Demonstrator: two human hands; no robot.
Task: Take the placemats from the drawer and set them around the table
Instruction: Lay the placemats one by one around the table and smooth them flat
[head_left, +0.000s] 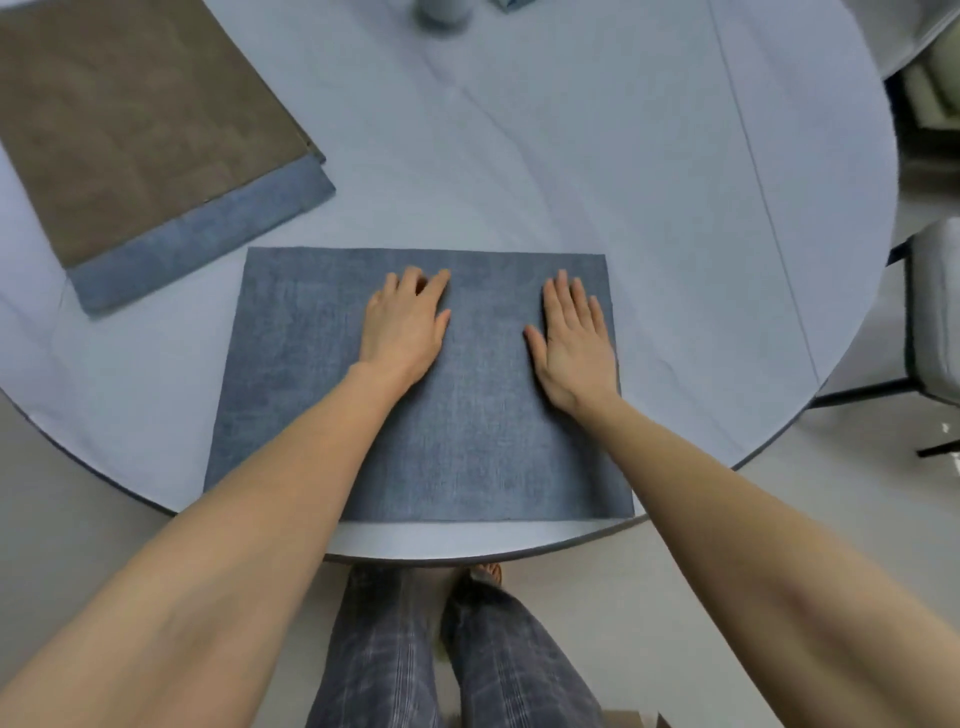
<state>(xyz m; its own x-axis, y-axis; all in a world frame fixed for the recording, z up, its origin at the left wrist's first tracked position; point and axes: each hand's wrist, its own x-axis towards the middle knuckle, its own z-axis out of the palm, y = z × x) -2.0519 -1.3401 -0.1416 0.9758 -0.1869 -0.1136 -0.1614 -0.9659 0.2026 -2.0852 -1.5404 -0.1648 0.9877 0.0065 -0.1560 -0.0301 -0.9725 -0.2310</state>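
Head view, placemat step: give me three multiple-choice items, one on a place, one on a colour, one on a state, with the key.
1. Where does the stack of spare placemats lie on the round table?
A. far left of the person
B. far right of the person
C. under the hands

2. What colour is the placemat on top of that stack?
A. red
B. brown
C. white

3. How do the left hand and right hand meet the blue placemat at the near edge?
A. both pinch a corner
B. both lie flat on it
C. both hover clear of it

Key: 1 A, the stack sits at upper left; 2 B, brown covers a blue mat beneath; 3 B, palms down, fingers extended on the cloth.
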